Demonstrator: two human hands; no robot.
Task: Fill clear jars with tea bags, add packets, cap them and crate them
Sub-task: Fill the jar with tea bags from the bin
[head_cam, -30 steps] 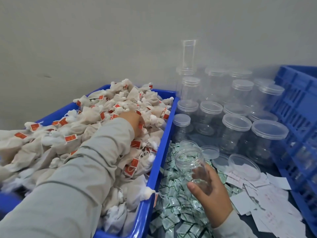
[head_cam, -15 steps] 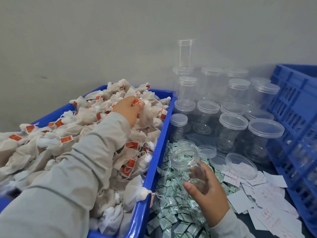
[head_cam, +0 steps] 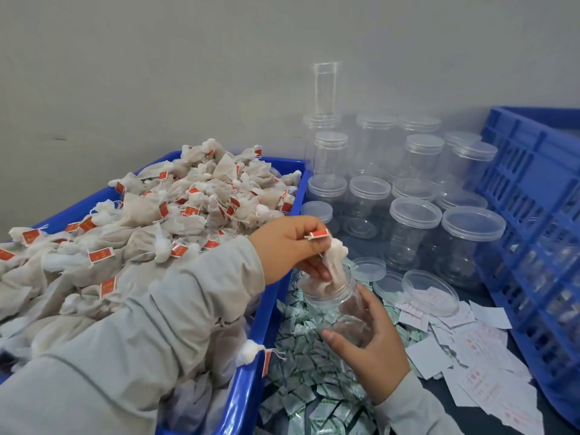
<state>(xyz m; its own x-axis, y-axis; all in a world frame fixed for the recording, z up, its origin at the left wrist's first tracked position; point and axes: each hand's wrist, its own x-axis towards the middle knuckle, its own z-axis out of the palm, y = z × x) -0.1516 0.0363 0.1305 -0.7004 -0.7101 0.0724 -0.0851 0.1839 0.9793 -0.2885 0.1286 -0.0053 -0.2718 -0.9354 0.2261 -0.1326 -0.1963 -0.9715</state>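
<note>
The right hand point(head_cam: 373, 350) grips an uncapped clear plastic jar point(head_cam: 337, 304). Above its mouth, the left hand point(head_cam: 287, 246) pinches a white, red-tagged tea bag point(head_cam: 334, 263) in its fingers, going in. Filling seems barely begun; left of the jar the blue bin point(head_cam: 251, 387) is heaped, and packets, cap and crating remain.

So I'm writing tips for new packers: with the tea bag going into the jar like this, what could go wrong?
The jar is tilted and only the right hand holds it, so it might slip onto the packets. The tea bag is only partly in; its tag near the left hand may catch the rim. The loose lids nearby could get knocked.
</note>
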